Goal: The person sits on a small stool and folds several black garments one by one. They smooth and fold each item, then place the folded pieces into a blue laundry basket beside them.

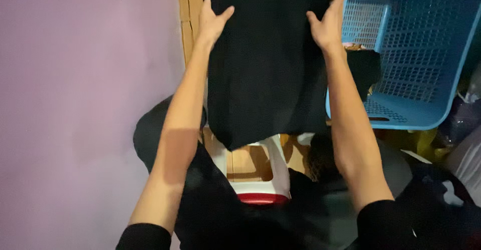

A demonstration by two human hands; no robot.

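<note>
Purple wall [75,104] fills the left; your left hand [213,22] and right hand [328,24] each pinch the black cloth's [268,64] top corners, holding it up left of the blue basket [426,54].

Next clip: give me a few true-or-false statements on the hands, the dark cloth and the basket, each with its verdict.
1. Both hands grip the black cloth near its top edge. True: left hand, right hand.
2. The laundry basket is red. False: it is blue.
3. The basket lies to the right of the cloth. True.
4. The wall at left is green. False: it is pale purple.
5. The cloth lies flat on the floor. False: it hangs from the hands.
</note>
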